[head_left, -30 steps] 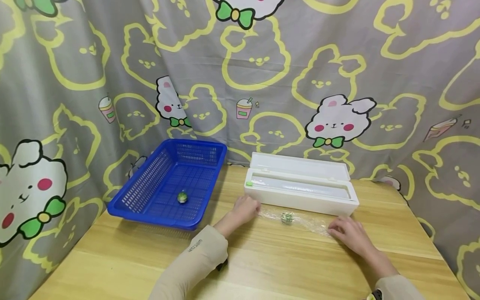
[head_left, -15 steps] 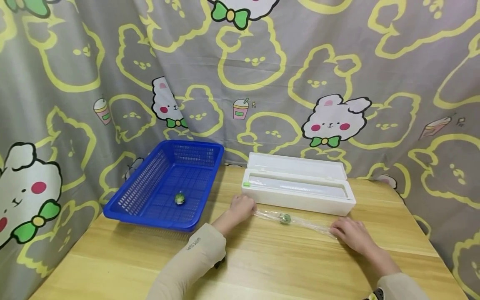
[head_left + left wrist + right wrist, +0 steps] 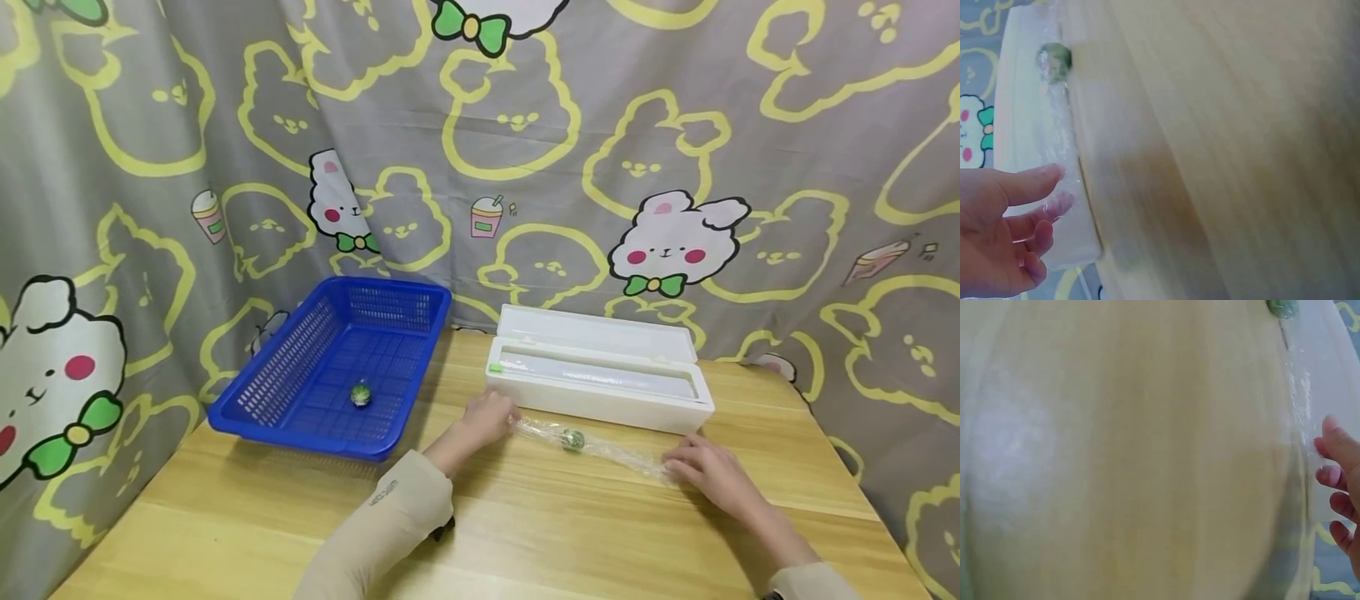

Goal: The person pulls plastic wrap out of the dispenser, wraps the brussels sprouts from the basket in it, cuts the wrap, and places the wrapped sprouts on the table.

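Observation:
A small round green-and-white ball (image 3: 572, 440), its kind unclear, sits inside a strip of clear plastic wrap (image 3: 626, 457) stretched between my hands in front of the white box. My left hand (image 3: 491, 417) is at the strip's left end; in the left wrist view, thumb and forefinger stand apart, and film clings at the forefinger's tip. At the right end, my right hand (image 3: 708, 471) pinches the film between thumb and forefinger, its other fingers loosely curled in the right wrist view. The ball (image 3: 1055, 62) shows blurred through the film in the left wrist view.
Behind the strip stands a long white box (image 3: 600, 404), lid raised, with a roll of film (image 3: 592, 372) and a green piece (image 3: 496, 367) inside. To the left, a blue basket (image 3: 232, 408) holds another wrapped green ball (image 3: 361, 394). A patterned curtain (image 3: 420, 125) hangs behind the wooden table (image 3: 585, 533).
Half a second ago the wrap was drawn into a tighter, narrower strip; now it looks looser and wider at the right. Both hands stay nearly in place, and the view has shifted slightly.

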Available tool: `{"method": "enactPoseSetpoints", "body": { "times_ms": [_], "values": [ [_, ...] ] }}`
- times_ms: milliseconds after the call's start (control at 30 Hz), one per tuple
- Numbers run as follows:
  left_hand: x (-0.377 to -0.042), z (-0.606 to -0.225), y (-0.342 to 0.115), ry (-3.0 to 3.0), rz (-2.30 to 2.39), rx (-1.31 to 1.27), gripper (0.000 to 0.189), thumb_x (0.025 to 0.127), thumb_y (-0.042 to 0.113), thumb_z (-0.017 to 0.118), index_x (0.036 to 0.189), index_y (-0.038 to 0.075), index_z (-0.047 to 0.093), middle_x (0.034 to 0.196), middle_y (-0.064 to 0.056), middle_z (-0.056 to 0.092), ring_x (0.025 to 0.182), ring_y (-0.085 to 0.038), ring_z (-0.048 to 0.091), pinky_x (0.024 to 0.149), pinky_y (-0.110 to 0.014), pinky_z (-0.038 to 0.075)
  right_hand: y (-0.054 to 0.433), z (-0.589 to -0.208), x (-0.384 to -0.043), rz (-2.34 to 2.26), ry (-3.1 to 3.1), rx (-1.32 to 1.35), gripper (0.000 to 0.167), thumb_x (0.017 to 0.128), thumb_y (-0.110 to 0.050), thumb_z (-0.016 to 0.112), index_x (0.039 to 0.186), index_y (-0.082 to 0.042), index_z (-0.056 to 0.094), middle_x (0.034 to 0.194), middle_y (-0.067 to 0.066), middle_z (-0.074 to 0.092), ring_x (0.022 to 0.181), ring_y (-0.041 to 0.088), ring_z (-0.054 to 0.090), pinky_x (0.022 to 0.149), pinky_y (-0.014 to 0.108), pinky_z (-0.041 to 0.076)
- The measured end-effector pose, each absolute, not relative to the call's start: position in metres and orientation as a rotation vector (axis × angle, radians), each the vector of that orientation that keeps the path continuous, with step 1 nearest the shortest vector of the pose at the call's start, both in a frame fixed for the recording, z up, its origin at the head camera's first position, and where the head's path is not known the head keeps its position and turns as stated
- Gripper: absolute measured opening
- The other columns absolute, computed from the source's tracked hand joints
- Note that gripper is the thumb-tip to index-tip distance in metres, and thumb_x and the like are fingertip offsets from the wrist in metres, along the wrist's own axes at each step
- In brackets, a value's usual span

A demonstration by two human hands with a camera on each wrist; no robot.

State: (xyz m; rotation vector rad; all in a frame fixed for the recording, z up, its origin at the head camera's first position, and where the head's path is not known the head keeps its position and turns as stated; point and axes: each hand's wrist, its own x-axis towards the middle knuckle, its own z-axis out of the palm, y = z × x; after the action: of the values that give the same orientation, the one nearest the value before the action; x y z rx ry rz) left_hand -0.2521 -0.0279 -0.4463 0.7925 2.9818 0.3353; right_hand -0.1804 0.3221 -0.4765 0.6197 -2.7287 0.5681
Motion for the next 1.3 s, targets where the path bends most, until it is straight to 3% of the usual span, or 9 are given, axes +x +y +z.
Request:
{"method": "enactPoseSetpoints", "body": {
  "times_ms": [133,267,367,533,733,1000,1300],
  "values": [
    [-0.248,-0.440,-0.025,3.018,0.338,0.841,0.023,0.075,0.014,0.072,0.097,0.016,0.071,0.097,0.001,0.068,0.090,-0.019,0.060,0.064,-0.027,0.048,0.319,-0.465,-0.182,0.668,-2.719,0.582,0.010,0.080,-0.012,0.067,0.090,-0.008,0.071,0.081,-0.009,0.051,0.067,-0.001,0.042,0.055,0.023,0.038],
    [-0.242,-0.436,-0.015,3.113,0.286,0.928,0.016,0.074,0.018,0.074,0.090,0.016,0.072,0.088,0.002,0.066,0.083,-0.015,0.059,0.064,-0.024,0.047,0.307,-0.456,-0.190,0.632,-2.655,0.690,0.009,0.078,-0.008,0.068,0.087,-0.009,0.071,0.080,-0.009,0.056,0.070,0.001,0.046,0.058,0.025,0.040],
    [-0.238,-0.435,-0.002,3.137,0.358,0.981,0.006,0.076,0.011,0.069,0.079,0.016,0.071,0.077,0.005,0.065,0.071,-0.009,0.058,0.058,-0.018,0.044,0.292,-0.450,-0.198,0.601,-2.610,0.804,0.010,0.076,-0.007,0.070,0.085,-0.009,0.071,0.079,-0.008,0.060,0.073,0.006,0.052,0.061,0.027,0.042],
    [-0.231,-0.437,0.019,3.092,0.460,0.983,0.015,0.077,0.005,0.062,0.072,0.017,0.069,0.071,0.008,0.065,0.061,-0.005,0.055,0.046,-0.014,0.035,0.264,-0.441,-0.210,0.597,-2.609,0.910,0.013,0.076,-0.004,0.069,0.088,-0.007,0.070,0.080,-0.005,0.064,0.074,0.013,0.057,0.063,0.031,0.044],
    [-0.226,-0.442,0.032,3.038,0.404,0.946,0.008,0.076,0.011,0.067,0.072,0.018,0.069,0.069,0.008,0.064,0.059,-0.008,0.054,0.048,-0.018,0.038,0.237,-0.443,-0.219,0.641,-2.674,0.952,0.013,0.078,-0.005,0.067,0.091,-0.005,0.070,0.084,0.001,0.068,0.077,0.016,0.060,0.068,0.034,0.046],
    [-0.224,-0.445,0.037,3.069,0.260,0.922,0.005,0.073,0.016,0.071,0.074,0.021,0.070,0.070,0.010,0.065,0.062,-0.010,0.056,0.051,-0.022,0.039,0.222,-0.461,-0.222,0.670,-2.775,0.963,0.018,0.080,-0.006,0.065,0.097,-0.005,0.070,0.088,0.004,0.069,0.078,0.018,0.060,0.066,0.028,0.048],
    [-0.229,-0.448,0.038,3.092,0.276,0.923,0.002,0.074,0.019,0.072,0.074,0.021,0.071,0.070,0.011,0.066,0.061,-0.008,0.056,0.053,-0.021,0.040,0.216,-0.458,-0.225,0.640,-2.808,0.990,0.023,0.079,-0.002,0.064,0.101,-0.004,0.068,0.082,0.001,0.067,0.073,0.012,0.059,0.063,0.027,0.046]
  ]
}}
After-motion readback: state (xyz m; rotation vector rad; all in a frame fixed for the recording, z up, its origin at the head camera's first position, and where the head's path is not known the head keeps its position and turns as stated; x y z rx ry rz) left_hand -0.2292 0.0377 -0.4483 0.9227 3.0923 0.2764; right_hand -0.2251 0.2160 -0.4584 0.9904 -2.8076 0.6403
